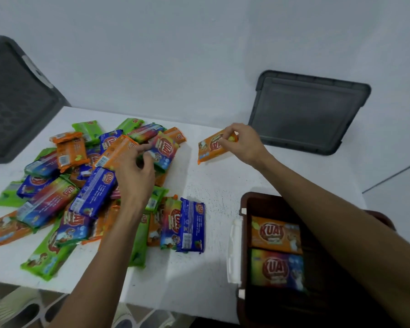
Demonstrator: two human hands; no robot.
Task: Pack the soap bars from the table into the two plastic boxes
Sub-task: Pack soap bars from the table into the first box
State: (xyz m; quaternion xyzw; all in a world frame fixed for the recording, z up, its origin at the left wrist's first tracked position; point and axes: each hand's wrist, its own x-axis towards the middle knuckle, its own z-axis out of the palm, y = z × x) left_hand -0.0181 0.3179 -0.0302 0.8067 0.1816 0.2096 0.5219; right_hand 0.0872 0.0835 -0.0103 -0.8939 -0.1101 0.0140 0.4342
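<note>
Mid-table, left hand [134,181] grips rainbow KUAT bar [165,151] and right hand [244,144] pinches orange bar [210,150].

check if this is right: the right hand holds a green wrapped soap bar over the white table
Wrong colour: in the head view, the right hand holds an orange wrapped soap bar over the white table, not a green one.
</note>
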